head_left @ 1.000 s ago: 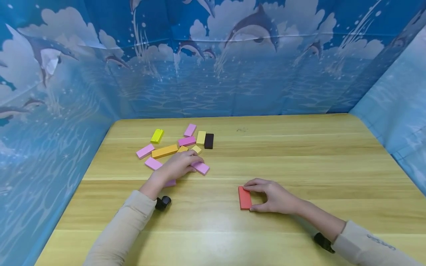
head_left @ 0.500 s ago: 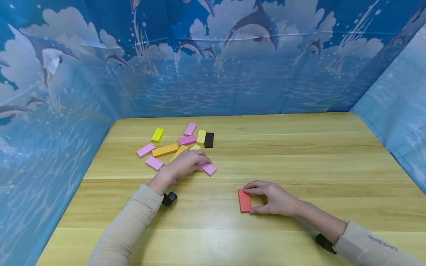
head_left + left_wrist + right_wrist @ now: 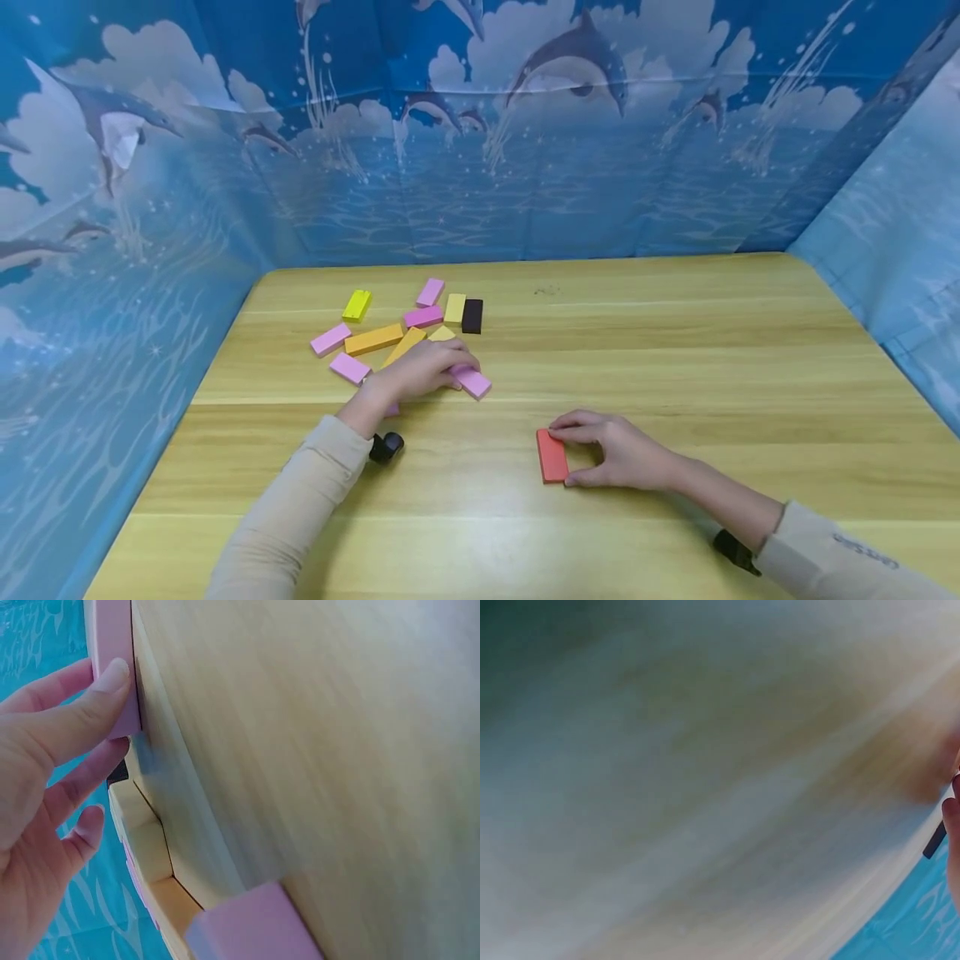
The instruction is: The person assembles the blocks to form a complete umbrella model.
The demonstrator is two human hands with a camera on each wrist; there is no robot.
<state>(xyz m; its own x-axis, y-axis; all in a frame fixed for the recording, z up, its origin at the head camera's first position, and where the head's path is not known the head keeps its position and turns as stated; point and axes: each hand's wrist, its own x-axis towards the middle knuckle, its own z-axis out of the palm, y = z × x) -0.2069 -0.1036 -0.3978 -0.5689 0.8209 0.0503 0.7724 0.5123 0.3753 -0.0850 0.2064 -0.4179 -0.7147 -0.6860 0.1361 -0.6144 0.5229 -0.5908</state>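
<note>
Left hand (image 3: 423, 368) pinches pink block (image 3: 474, 383), thumb opposing fingers, opened only block-wide. Right hand (image 3: 618, 450) grips red block (image 3: 552, 457) by its ends, flat on table (image 3: 675, 350), pink's 4 o'clock. Risk: left hand dragging low could bump orange block (image 3: 406, 344), 10 o'clock. Room at 2; far edge (image 3: 637, 265) at 12.

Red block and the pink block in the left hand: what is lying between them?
Only bare wood-grain tabletop lies between the pink block and the red block, as the head view shows.
</note>
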